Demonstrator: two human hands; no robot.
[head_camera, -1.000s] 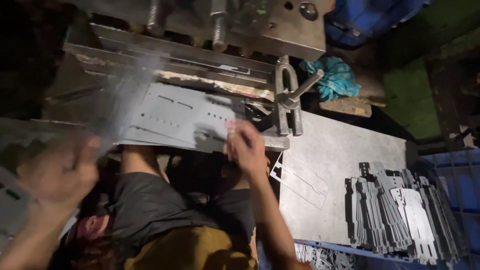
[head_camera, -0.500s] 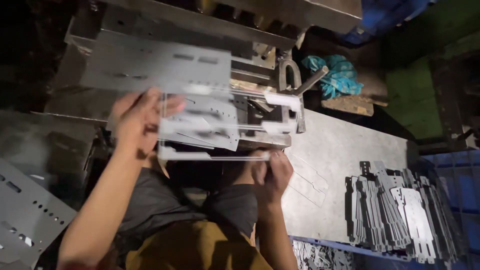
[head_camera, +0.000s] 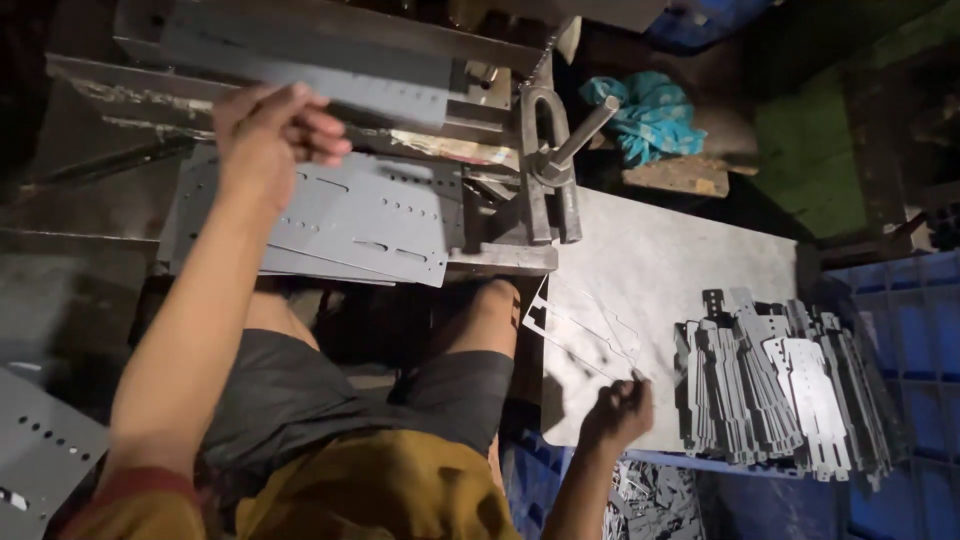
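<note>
Far left: a perforated grey sheet (head_camera: 40, 450), partly in view. Left hand (head_camera: 270, 130) raised, fingers curled over the top of the punched metal plate (head_camera: 340, 215), pressing rather than gripping; grey, flat, slotted and dotted with holes, lying on the press bed. Right hand (head_camera: 615, 412) pinching a thin cut-out frame of scrap (head_camera: 580, 325) over the flat grey tabletop (head_camera: 680, 260). Farther right: stacked stamped parts (head_camera: 780, 385), leaning in a row. At the edge: blue crate (head_camera: 905, 300), contents hidden.

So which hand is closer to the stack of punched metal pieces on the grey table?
The right hand. It holds a thin metal frame just left of the stack of punched metal pieces. The left hand is far off, up at the press, on a perforated sheet.
</note>
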